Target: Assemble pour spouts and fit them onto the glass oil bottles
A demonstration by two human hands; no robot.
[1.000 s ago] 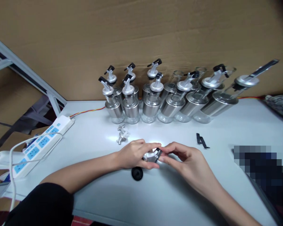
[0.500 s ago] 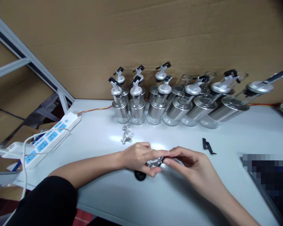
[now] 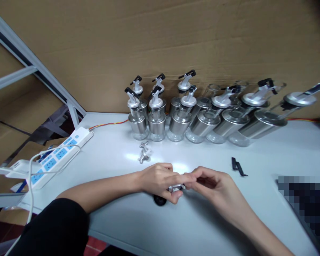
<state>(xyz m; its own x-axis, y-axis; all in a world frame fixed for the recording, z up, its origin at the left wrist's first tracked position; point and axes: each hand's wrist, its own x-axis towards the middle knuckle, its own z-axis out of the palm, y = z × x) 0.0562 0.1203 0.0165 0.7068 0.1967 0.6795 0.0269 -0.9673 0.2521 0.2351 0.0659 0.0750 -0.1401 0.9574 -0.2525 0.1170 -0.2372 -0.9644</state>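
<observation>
Silver spout cap (image 3: 176,187) pinched by fingers of left hand (image 3: 157,179) and right hand (image 3: 213,183) | two loose spouts (image 3: 144,154) on counter (image 3: 117,156)

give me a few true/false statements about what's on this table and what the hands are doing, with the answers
1. Both hands, left hand and right hand, pinch one small silver spout part. True.
2. The bottles lie scattered across the table's front edge. False: they stand in a row against the cardboard wall.
3. A loose black clip lies to the right of the hands. True.
4. The power strip sits on the right side. False: it is at the left edge.
5. A black round cap lies under the left hand. True.
</observation>
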